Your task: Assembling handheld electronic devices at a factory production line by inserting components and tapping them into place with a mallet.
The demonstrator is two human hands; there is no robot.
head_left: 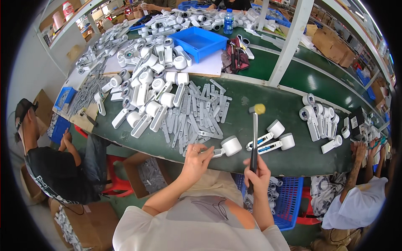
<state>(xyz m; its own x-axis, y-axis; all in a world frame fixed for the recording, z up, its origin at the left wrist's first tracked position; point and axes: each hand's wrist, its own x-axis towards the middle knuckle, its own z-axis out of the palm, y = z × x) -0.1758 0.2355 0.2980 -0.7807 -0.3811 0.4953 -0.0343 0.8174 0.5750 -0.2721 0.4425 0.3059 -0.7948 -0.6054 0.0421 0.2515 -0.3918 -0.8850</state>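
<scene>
My left hand (196, 158) grips the handle end of a white handheld fan (226, 147) that lies on the green bench near its front edge. In my right hand (256, 172) I hold a small mallet (254, 138) by its black handle, its yellow head (259, 109) raised over the bench, just right of that fan. Two more white fans (274, 138) with open handles lie just right of the mallet. A pile of grey handle covers (197, 117) spreads to the left of my left hand.
Heaps of white fans (146, 92) cover the left bench; a smaller group (320, 119) lies at right. A blue tray (199, 42), a bottle (228, 21) and a white post (289, 42) stand behind. A blue basket (289, 201) sits below. People sit at both sides.
</scene>
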